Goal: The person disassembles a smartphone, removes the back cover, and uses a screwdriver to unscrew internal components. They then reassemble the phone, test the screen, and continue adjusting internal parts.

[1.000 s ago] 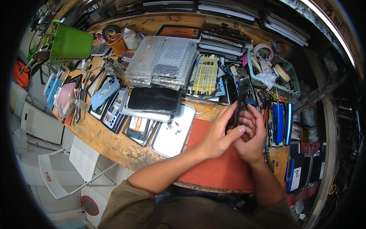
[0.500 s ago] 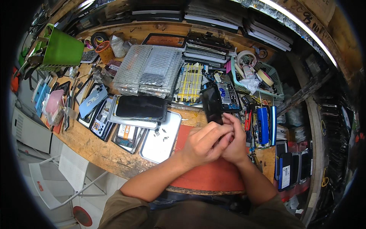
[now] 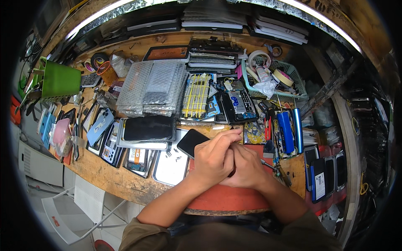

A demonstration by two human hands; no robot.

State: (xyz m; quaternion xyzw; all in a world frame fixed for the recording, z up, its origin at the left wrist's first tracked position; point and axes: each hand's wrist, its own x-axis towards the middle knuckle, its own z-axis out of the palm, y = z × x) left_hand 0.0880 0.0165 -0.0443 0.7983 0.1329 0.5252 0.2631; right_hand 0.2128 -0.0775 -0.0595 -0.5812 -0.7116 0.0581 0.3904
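Head view: your left hand (image 3: 212, 161) and right hand (image 3: 248, 167) press together above the flat red mat (image 3: 226, 200); I cannot tell whether they pinch anything. The flat black rectangular phone (image 3: 191, 141) lies at their ten o'clock.

A white light strip (image 3: 322, 19) glares over the bench's far side, bowed along with every straight edge near the rim. From here the bubble-wrapped stack (image 3: 161, 85) glints and the white tray (image 3: 165, 173) looks bleached. Right of the wooden post (image 3: 351, 175) it's murky; the corners go black.
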